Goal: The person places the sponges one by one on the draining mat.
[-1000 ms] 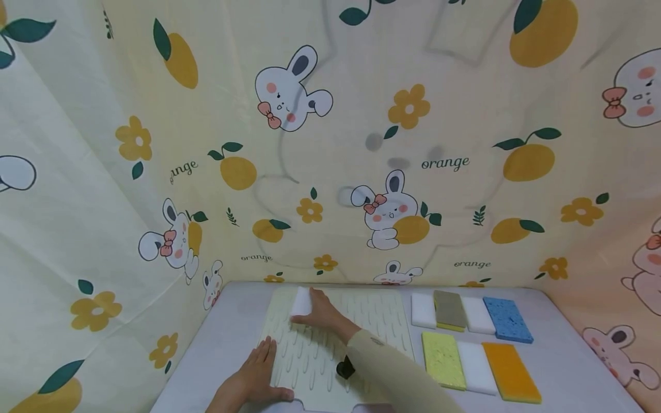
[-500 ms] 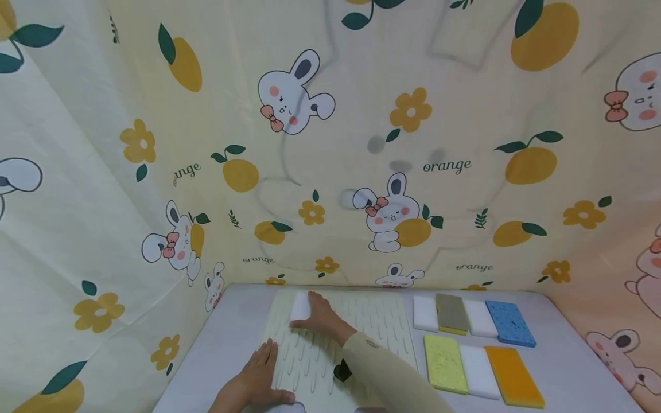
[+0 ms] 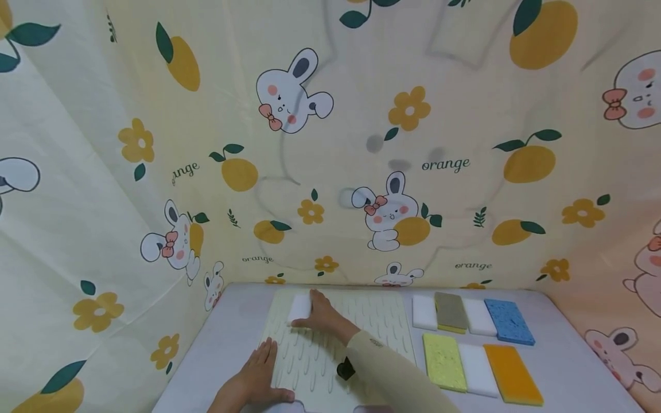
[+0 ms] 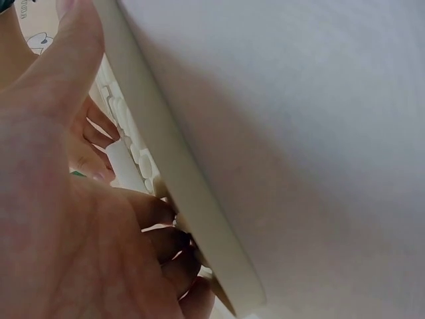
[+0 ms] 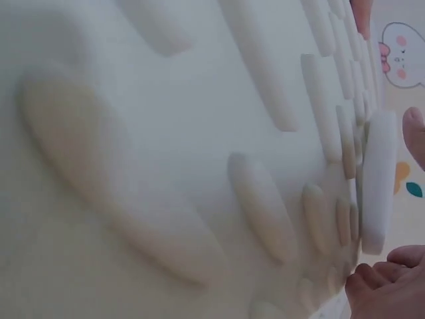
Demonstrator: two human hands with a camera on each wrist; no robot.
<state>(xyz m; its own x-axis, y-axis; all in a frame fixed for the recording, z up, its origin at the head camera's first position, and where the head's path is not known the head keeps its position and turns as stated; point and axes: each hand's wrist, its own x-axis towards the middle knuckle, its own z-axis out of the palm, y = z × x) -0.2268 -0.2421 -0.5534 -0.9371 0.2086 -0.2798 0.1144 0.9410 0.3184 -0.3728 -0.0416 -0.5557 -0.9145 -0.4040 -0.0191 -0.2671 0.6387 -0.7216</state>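
Observation:
A pale cream board (image 3: pixel 304 384) with rows of raised ribs lies in the middle of the table. Near its far left corner sits a white sponge (image 3: pixel 299 310). My right hand (image 3: pixel 325 316) spans that sponge, thumb on the near edge and fingers at the far edge. The right wrist view gives the white sponge (image 5: pixel 378 183) edge-on, between thumb and fingers. My left hand (image 3: pixel 255 376) rests along the board's left edge, fingers extended. In the left wrist view, the left hand (image 4: pixel 99 219) has its fingertips at the board's side (image 4: pixel 169 146).
To the right lie two rows of sponges, including a grey-yellow one (image 3: pixel 451 312), a blue one (image 3: pixel 508 322), a yellow one (image 3: pixel 444 362), an orange one (image 3: pixel 513 374) and several white ones. A patterned curtain (image 3: pixel 330 143) rises behind the table. A dark object (image 3: pixel 345 368) sits at the right sleeve.
The white sponge has shifted slightly toward me and left with the right hand, and more of its top now shows. The left hand has stayed in place.

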